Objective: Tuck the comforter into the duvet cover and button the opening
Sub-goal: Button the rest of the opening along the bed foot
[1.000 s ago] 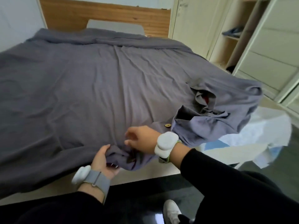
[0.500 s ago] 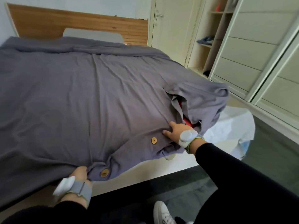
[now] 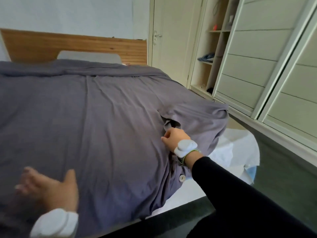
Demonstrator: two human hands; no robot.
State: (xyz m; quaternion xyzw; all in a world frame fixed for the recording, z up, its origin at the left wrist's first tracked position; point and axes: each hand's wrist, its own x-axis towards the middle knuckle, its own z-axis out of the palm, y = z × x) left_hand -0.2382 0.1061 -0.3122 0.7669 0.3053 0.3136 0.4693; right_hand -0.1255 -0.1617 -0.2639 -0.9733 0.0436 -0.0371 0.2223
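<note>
A grey duvet cover [image 3: 96, 117] lies spread across the bed. Its opening runs along the near right edge, with a gap [image 3: 169, 123] showing dark inside. One round button [image 3: 181, 178] sits on the edge below my right wrist. My right hand [image 3: 173, 138] is closed on a fold of the cover's edge just below the gap. My left hand [image 3: 49, 186] hovers blurred over the near left part of the cover, fingers spread, holding nothing. The comforter inside is hidden by the cover.
A white sheet [image 3: 236, 148] hangs off the bed's right corner. A wooden headboard [image 3: 73, 45] and a grey pillow [image 3: 88, 56] are at the far end. A cream wardrobe [image 3: 267, 62] with open shelves stands right, across a dark floor strip [image 3: 283, 169].
My left hand let go of the cover's near edge and rose open over the cover. My right hand slid farther along the opening toward the gap. The view tilted up and right.
</note>
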